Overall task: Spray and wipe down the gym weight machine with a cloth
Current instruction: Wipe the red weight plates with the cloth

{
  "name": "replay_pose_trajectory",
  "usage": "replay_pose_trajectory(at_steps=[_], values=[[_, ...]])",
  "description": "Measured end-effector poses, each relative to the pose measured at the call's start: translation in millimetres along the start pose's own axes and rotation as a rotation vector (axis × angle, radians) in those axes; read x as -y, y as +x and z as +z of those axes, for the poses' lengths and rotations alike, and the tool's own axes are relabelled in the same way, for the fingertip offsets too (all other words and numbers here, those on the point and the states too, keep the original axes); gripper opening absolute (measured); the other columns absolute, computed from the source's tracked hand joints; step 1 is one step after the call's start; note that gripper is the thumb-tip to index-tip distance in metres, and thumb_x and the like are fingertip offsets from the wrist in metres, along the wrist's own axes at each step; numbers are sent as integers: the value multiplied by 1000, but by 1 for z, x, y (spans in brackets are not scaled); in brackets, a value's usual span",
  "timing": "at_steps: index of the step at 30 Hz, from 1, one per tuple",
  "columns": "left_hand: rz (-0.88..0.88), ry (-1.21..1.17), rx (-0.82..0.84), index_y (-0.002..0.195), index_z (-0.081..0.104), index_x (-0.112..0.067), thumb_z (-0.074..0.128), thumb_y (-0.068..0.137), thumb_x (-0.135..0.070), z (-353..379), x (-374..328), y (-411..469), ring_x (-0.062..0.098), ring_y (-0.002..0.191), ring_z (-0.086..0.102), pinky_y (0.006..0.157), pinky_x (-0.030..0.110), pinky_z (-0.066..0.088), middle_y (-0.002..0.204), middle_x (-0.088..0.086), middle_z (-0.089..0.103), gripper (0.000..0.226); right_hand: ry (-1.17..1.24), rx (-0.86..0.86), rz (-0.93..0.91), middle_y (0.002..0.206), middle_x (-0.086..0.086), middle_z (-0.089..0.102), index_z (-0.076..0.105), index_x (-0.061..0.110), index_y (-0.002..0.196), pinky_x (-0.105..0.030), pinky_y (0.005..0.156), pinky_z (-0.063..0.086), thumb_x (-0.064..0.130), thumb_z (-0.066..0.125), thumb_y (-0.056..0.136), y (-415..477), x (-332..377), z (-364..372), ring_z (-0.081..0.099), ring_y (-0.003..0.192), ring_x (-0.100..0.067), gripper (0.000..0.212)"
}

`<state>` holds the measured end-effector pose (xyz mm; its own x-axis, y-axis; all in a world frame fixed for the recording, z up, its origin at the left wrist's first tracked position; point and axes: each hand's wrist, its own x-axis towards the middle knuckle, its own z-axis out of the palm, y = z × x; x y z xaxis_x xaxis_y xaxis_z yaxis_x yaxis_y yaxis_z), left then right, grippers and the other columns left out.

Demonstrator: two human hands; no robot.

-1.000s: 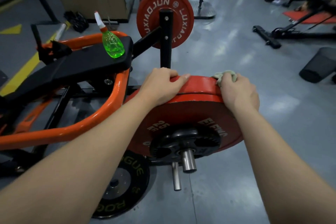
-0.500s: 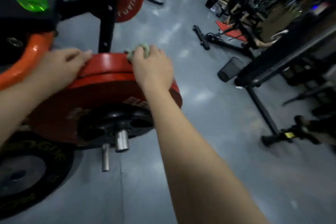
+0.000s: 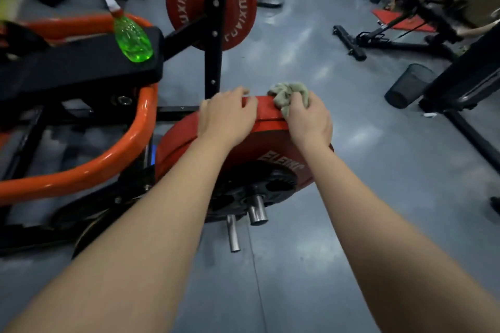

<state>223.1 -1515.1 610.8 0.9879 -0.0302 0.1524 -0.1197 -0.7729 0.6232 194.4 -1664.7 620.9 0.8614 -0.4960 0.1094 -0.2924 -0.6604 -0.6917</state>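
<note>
A red weight plate [image 3: 267, 127] hangs on the machine's steel peg [image 3: 258, 209] in the middle of the view. My left hand [image 3: 226, 116] lies flat on the plate's top rim, fingers apart, holding nothing. My right hand [image 3: 308, 116] is closed on a bunched grey-green cloth [image 3: 288, 93] and presses it onto the rim just right of the left hand. A green spray bottle [image 3: 131, 36] with a white and red nozzle lies on the black pad [image 3: 75, 67] at the left. The orange frame tube [image 3: 108, 157] curves below the pad.
A second red plate [image 3: 211, 1] hangs on a black upright post [image 3: 213, 46] behind. A black mesh bin [image 3: 408, 85] stands on the grey floor at right, beside dark machine frames [image 3: 460, 76]. A black plate [image 3: 89, 227] leans low at left.
The view swung right and then back left. My right hand with the cloth has shifted left along the plate's rim, closer to my left hand, and more cloth shows.
</note>
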Motion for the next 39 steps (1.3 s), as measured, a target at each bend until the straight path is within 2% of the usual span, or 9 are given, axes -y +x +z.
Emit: replay_pose_trajectory(at_steps=[3,7,12,19,22,25,30,33,39], values=[[22,152,-13,109,68,-21,33,101,-55,4,-3,-4,29,114,59,100,42,36,117,4,70,50,34,12,78,114,-8,68,67,22,107,-41,92,47,53,32,86,4,-1,-6,60,107,-34,52],[5,110,18,107,67,-18,34,103,-50,-4,-1,-7,28,112,57,99,42,33,114,4,68,46,41,64,133,117,-8,69,69,23,117,-38,91,45,54,38,91,15,-7,-6,60,110,-33,50],[-38,45,13,98,64,-19,36,101,-50,-9,6,-13,26,107,57,98,40,34,106,-1,67,43,-23,128,298,136,-24,59,64,8,129,-47,113,36,51,34,99,32,-21,-22,54,126,-42,60],[-80,47,9,96,63,-18,37,100,-50,-11,6,-13,26,103,55,99,41,36,100,0,65,41,-426,15,-47,118,-26,66,64,6,118,-44,89,45,47,33,100,-4,0,-15,60,110,-45,55],[-84,54,6,88,59,-19,37,100,-50,-13,5,-16,25,99,54,96,42,36,93,-3,59,40,-374,45,-279,116,-18,66,65,12,110,-41,78,40,44,41,98,-19,10,-14,60,105,-41,42],[-73,79,11,80,51,-21,37,101,-48,-12,3,-15,25,96,52,94,42,34,83,-7,51,38,-191,205,-295,117,-7,66,67,27,108,-35,75,35,43,47,96,-16,13,-24,58,108,-35,28],[-69,208,62,96,54,-18,32,102,-48,-7,-2,-5,28,109,54,98,45,34,95,-3,50,38,-111,272,-29,98,-14,67,66,19,91,-36,78,42,45,44,94,21,-7,-32,60,100,-36,34],[-67,234,83,102,55,-17,29,102,-48,-6,-9,-3,29,115,53,102,47,33,102,2,55,40,-26,285,129,110,-14,70,70,17,103,-37,88,46,46,43,93,35,-19,-37,61,108,-35,40],[-227,239,112,119,60,-11,22,99,-55,-6,-14,5,35,118,53,103,50,36,123,12,63,62,-215,267,-14,127,-16,63,61,20,128,-41,91,43,41,38,97,29,-6,-29,56,117,-39,44]])
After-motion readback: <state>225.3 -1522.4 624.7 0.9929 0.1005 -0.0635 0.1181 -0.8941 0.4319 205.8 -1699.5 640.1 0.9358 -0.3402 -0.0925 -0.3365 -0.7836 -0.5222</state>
